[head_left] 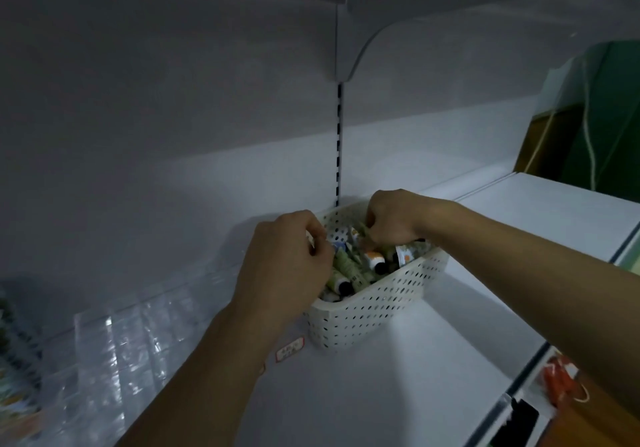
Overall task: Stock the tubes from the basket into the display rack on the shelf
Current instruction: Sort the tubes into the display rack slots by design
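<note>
A white perforated basket (377,304) stands on the white shelf (398,377), holding several green and patterned tubes (346,270) with black caps. My left hand (284,270) is over the basket's left end, fingers curled around a tube there. My right hand (391,221) reaches into the far end, fingers pinched on a green tube. A clear plastic display rack (114,342) with several compartments sits to the left on the same shelf, blurred.
A small red-edged label (290,349) lies on the shelf left of the basket. A slotted upright (339,142) and a shelf bracket (360,48) rise behind. Green cloth (606,117) hangs at the right. Orange goods (561,381) show below the shelf's front edge.
</note>
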The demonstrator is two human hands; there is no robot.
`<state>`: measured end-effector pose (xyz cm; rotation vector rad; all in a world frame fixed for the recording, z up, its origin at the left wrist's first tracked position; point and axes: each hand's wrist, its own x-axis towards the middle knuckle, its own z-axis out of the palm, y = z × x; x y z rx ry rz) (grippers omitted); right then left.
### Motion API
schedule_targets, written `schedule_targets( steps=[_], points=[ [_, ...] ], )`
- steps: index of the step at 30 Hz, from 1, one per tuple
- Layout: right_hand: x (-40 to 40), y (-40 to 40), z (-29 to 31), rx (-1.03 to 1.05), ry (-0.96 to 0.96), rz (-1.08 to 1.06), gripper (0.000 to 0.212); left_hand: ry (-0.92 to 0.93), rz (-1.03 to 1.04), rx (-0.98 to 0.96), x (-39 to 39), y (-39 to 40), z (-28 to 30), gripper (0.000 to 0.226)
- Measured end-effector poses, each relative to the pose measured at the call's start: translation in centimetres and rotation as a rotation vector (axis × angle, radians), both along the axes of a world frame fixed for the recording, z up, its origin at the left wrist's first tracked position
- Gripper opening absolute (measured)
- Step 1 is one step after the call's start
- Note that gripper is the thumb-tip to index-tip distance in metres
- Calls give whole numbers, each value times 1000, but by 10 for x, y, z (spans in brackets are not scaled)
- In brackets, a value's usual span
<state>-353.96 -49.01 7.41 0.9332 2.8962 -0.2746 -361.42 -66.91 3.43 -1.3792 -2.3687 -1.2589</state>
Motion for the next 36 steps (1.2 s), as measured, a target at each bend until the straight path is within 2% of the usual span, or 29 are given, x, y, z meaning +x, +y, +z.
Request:
schedule_targets(
  steps=[2, 5, 10, 13, 14, 17, 19, 20, 21, 22, 24, 25, 26, 27, 29, 32, 34, 36],
  points=[
    [-2, 0, -4, 27, -5, 10, 35, 5, 5, -9, 1, 0, 1, 12],
    [-3, 2, -5, -70, 58, 2, 41, -12, -9, 4, 2, 0, 1, 12],
    [8, 4, -1, -257, 182, -44, 30, -97, -48, 47, -1, -2, 0, 10],
    [10, 0, 6, -348, 425, -29, 25, -158, -47, 78, -2, -1, 0, 9],
    [9, -2, 9, -388, 522, 2, 25, -190, -64, 86, -2, -1, 0, 15],
    [5, -16, 15, -737, 715, 148, 24, -283, -137, 82, 0, -1, 1, 41],
    [2, -23, 15, -953, 797, 147, 30, -271, -167, 96, -1, -1, 0, 27],
    [-2, -24, 12, -942, 811, 106, 35, -259, -166, 107, -2, -2, 0, 13],
    [-5, -24, 9, -781, 781, 66, 37, -254, -166, 117, -4, -2, 0, 6],
    [-6, -21, 6, -502, 664, 51, 35, -255, -167, 121, -5, -2, 0, 7],
    [-6, -17, -3, -30, 256, 47, 33, -298, -171, 133, -6, -3, 2, 11],
    [-5, -16, -9, 67, 91, 35, 39, -321, -171, 151, -6, -4, 4, 14],
    [-4, -15, -14, 85, 27, 26, 44, -355, -175, 173, -5, -5, 6, 17],
    [-3, -14, -17, 61, 47, 15, 46, -395, -176, 196, -5, -5, 8, 19],
    [-2, -14, -17, -69, 216, -22, 44, -476, -157, 242, -7, -5, 8, 19],
    [0, -13, -8, -410, 541, -68, 37, -525, -113, 301, -10, -3, 9, 17],
    [1, -20, -2, -671, 687, 11, 31, -549, -120, 326, -12, -2, 9, 10],
    [1, -32, 1, -941, 753, 129, 17, -515, -138, 318, -12, -2, 10, 15]
  ],
)
